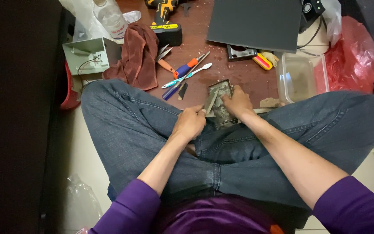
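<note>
While the person sits cross-legged, the grimy plate (220, 103) rests on the knees under the right hand (238, 102); the left hand (190, 122) grips a scraper (210, 102) against it. Dirt remains; screwdrivers (182, 74) lie beyond the left hand.

We see our blue-grey jeans (143, 130) and purple sleeves (126, 212). The cloth (137, 56) is rust brown, lying on a dark reddish-brown board (221, 65) speckled with pale dust. The drill (165, 24) is yellow and black, the screwdriver (186, 68) orange and blue. A toothbrush (187, 76) is white and teal, the bag (353, 56) red, and the panel (254, 21) flat dark grey.
</note>
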